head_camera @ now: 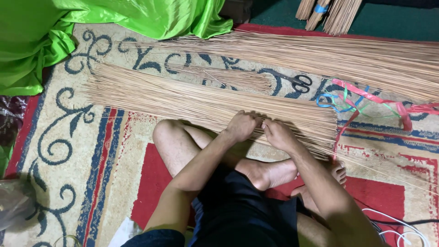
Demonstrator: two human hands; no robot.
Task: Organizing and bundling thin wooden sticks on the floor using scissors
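Observation:
I sit cross-legged on a patterned rug. A wide layer of thin tan sticks lies across the rug in front of my knees. My left hand rests on the near edge of the sticks with its fingers curled into them. My right hand is right beside it, fingers pinching sticks at the same edge. The two hands touch at the thumbs. My bare feet are tucked below the hands.
A longer spread of sticks lies farther back, with black-handled scissors between the two piles. Coloured plastic ribbons trail at the right. Green satin cloth covers the top left. Tied stick bundles sit at the top. White cables lie bottom right.

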